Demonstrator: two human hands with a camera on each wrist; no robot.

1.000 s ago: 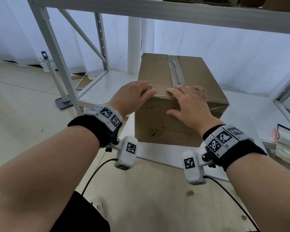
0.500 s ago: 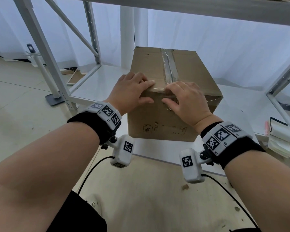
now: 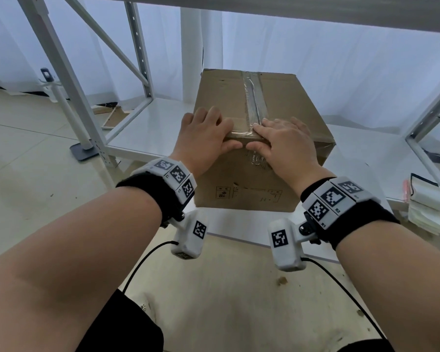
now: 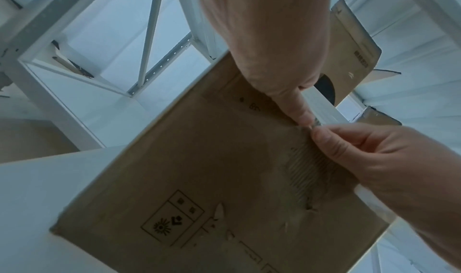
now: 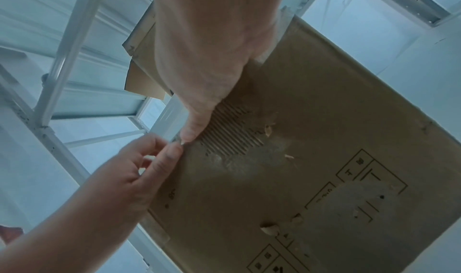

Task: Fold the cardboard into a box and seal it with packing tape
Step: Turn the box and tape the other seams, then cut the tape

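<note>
One brown cardboard box [image 3: 285,107] stood closed on the white shelf [image 3: 148,133], a single strip of clear tape [image 3: 254,102] running along its top seam and over the near edge. Two hands lay on that near edge: the left hand [image 3: 203,138] and the right hand [image 3: 287,146], fingers flat on top, thumbs pressing the front face, where the paper was torn.

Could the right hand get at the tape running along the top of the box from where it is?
Probably yes. The right hand already lies on the near top edge of the box, its fingers beside the tape. Nothing rests on the box top beyond them, and the left hand sits off to the side.
</note>
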